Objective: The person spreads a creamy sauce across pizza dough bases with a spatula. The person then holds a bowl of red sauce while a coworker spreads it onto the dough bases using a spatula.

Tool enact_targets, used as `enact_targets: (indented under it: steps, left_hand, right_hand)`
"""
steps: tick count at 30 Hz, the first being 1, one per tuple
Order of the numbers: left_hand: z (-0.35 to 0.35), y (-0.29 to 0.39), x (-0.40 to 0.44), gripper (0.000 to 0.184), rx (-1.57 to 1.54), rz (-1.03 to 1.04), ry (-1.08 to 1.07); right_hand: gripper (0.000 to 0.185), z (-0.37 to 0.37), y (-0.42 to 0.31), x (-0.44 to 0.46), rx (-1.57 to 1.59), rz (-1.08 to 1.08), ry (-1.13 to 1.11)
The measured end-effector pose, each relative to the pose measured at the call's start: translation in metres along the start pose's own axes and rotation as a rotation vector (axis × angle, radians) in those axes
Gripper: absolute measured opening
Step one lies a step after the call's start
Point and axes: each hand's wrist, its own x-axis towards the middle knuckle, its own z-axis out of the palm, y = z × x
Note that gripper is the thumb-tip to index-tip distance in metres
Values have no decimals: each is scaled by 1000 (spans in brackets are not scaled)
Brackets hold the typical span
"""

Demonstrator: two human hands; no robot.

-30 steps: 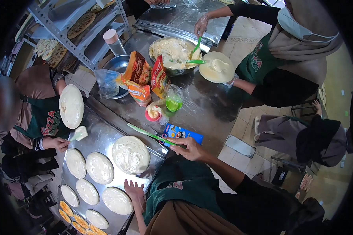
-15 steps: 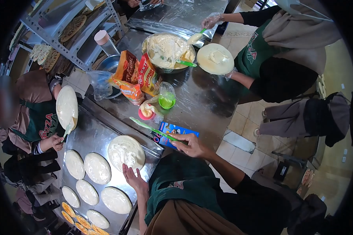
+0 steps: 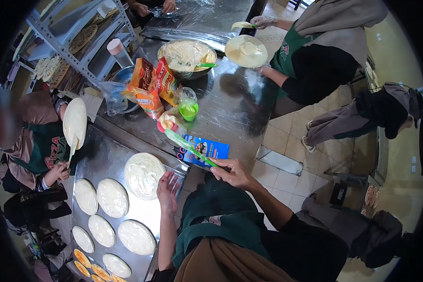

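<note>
My right hand [image 3: 232, 174] is closed around the handle of a green spatula [image 3: 199, 155]. The spatula's blade is smeared with pale cream and points up and left, over the table beside a small pink cup [image 3: 168, 125] with a cream-filled bag in it. My left hand [image 3: 168, 192] is open, fingers stretched, at the right edge of a round dough base [image 3: 144, 175] coated with white cream; whether it touches the base I cannot tell. A blue box [image 3: 210, 149] lies under the spatula, with scissors [image 3: 180, 153] at its left.
Several cream-covered bases [image 3: 113, 198] lie on the metal table [image 3: 148, 244]. A large bowl of cream [image 3: 185, 54], sauce pouches [image 3: 144, 87] and a green cup [image 3: 189, 110] stand farther back. Co-workers hold a base at left [image 3: 74, 123] and another at upper right [image 3: 246, 50].
My left hand has drawn right, toward the base's edge. The spatula's blade has turned and swung slightly. The upper-right co-worker's spatula has moved from beside the bowl to above their base.
</note>
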Motion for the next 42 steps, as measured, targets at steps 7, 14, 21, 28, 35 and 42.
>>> enact_targets:
  steps: [7, 14, 21, 28, 35, 42]
  left_hand:
    - [-22, -46, -27, 43, 106, -102, -122]
    - [-10, -62, -53, 40, 178, -131, -272]
    - [67, -57, -28, 45, 218, -89, -520]
    - [205, -62, 74, 62, 56, 26, -505]
    - [311, -41, 226, 77, -274, 152, -88]
    - [351, -21, 304, 92, -380, 264, 153]
  right_hand:
    - [37, 23, 14, -50, 50, 19, 8]
    - [37, 24, 22, -77, 90, 97, 20]
    - [38, -9, 2, -79, 153, -7, 135]
    - [41, -90, 10, -78, 393, 83, 214]
    - [43, -221, 10, -12, 319, 149, 233]
    - [41, -324, -1, 60, 266, 134, 310]
